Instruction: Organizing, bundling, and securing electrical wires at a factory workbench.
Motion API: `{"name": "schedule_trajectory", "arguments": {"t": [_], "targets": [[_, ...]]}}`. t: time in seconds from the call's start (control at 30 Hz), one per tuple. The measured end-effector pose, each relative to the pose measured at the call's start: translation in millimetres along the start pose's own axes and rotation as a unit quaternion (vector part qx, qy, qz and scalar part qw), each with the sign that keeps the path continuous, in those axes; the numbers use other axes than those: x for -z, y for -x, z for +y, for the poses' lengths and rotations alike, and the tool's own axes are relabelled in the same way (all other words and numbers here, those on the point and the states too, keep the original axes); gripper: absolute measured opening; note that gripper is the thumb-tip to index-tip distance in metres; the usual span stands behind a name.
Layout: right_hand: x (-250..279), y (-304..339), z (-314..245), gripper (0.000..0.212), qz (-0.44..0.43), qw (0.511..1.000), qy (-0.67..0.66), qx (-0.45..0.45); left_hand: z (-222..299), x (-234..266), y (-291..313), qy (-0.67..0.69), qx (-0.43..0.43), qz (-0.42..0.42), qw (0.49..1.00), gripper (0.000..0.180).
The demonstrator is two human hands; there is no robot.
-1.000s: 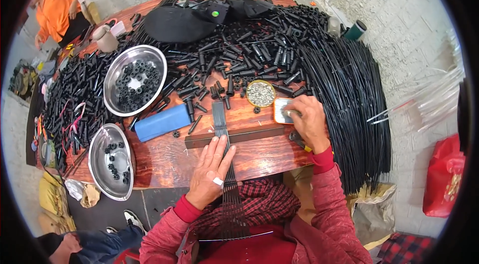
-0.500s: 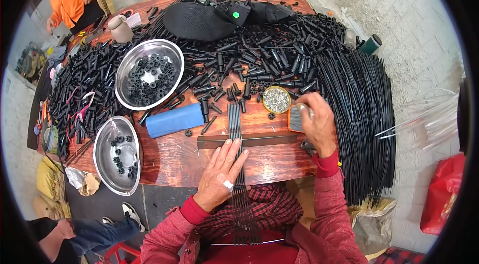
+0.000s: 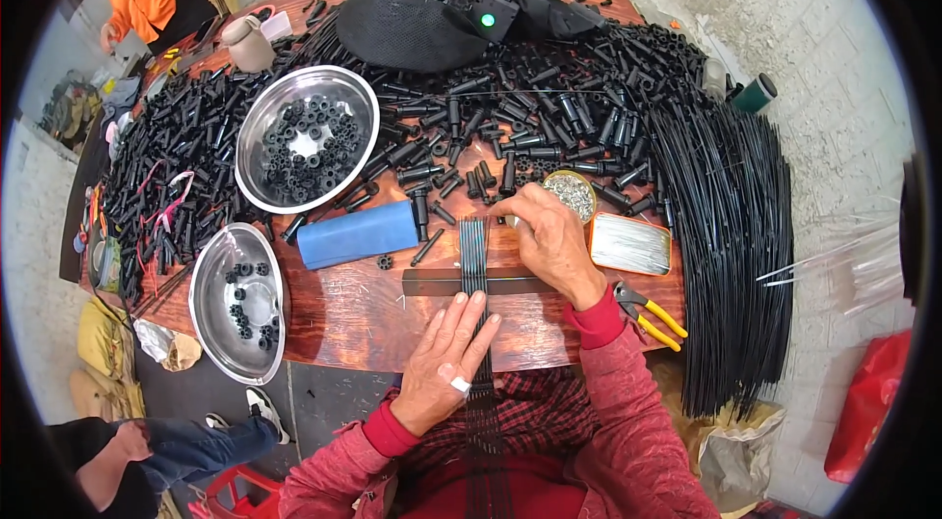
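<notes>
Rods (image 3: 473, 249), thin, black: flat bundle across straight dark-brown bar (image 3: 517, 283), on reddish wooden worktop (image 3: 334, 328)
Left hand (image 3: 439, 367): grip spread flat over rods
Right hand (image 3: 555, 246): grip curled by rod ends; cannot tell if pinching

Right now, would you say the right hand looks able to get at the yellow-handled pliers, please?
Probably yes: the yellow-handled pliers lie uncovered beside the right cuff, so the way seems free, though the right hand would likely first have to leave the tips of the black rods.
</notes>
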State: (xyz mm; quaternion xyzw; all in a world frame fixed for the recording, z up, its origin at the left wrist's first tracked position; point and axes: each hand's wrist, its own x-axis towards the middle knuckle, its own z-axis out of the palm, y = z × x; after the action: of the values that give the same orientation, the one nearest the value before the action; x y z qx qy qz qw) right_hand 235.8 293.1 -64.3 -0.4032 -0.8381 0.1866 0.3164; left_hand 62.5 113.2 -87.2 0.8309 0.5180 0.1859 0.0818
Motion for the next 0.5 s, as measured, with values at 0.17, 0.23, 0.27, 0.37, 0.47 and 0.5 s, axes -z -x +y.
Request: {"name": "schedule_trajectory", "arguments": {"t": [0.17, 0.23, 0.27, 0.37, 0.47, 0.5], "targets": [[-3.7, 5.2, -5.4, 0.027, -0.002, 0.999, -0.030, -0.025, 2.6, 5.3, -0.1, -0.010, 0.014, 0.000, 1.000, 0.053], [-4.3, 4.7, -5.0, 0.028, 0.000, 0.999, -0.032, -0.024, 3.0, 4.5, -0.4, -0.007, 0.014, 0.002, 1.000, 0.053], [-4.7, 4.5, -4.7, 0.029, 0.002, 0.999, -0.034, -0.023, 3.1, 4.0, -0.5, -0.006, 0.013, 0.003, 1.000, 0.052], [-8.0, 4.5, -2.6, 0.029, 0.008, 0.999, -0.046, -0.024, 3.6, 5.7, -1.2, 0.004, 0.015, -0.001, 1.000, 0.053], [-6.4, 4.7, -4.5, 0.028, -0.011, 0.998, -0.054, -0.044, 3.7, 4.9, 0.1, -0.001, 0.016, -0.004, 1.000, 0.053], [-6.9, 4.6, -4.5, 0.028, -0.010, 0.997, -0.055, -0.044, 2.4, 3.0, 1.0, -0.001, 0.017, -0.005, 1.000, 0.053]]}}
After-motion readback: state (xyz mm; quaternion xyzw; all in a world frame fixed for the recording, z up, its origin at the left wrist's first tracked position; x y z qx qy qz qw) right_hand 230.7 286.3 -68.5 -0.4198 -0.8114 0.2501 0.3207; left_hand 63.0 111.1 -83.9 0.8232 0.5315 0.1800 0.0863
